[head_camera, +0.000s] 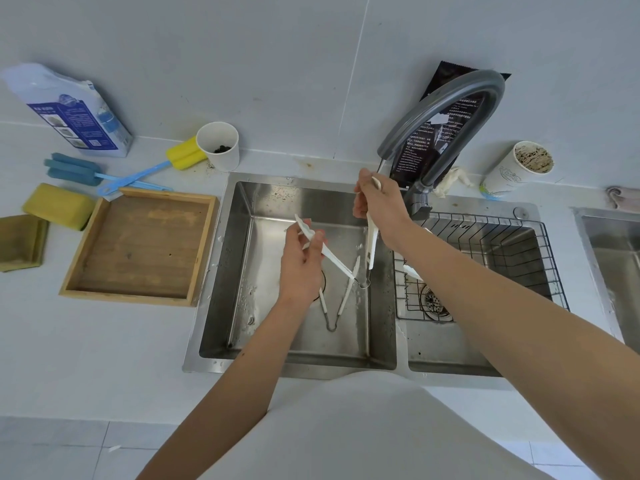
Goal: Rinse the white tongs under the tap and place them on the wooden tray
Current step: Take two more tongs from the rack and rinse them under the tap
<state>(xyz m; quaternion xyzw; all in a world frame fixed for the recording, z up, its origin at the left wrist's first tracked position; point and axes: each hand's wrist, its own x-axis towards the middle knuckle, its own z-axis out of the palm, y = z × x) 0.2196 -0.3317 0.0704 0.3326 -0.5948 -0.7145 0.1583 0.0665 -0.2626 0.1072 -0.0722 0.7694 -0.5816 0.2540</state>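
I hold one pair of white tongs (337, 263) spread wide over the left sink basin (270, 209). My left hand (300, 268) grips its left arm and my right hand (377, 204) grips its right arm, with the metal hinge hanging low between them. The grey curved tap (485, 88) arches behind my right hand, its spout ending just right of that hand; no water stream shows. A second pair of white tongs (346, 301) lies in a V on the basin floor. The wooden tray (135, 295) sits on the counter left of the sink, with nothing in it.
A wire rack (491, 233) fills the right basin, with a white utensil at its left end. Behind the sink stand two paper cups (220, 145), (519, 168) and a black packet. Blue and yellow sponge brushes, a yellow sponge (59, 206), a cloth and a box lie left.
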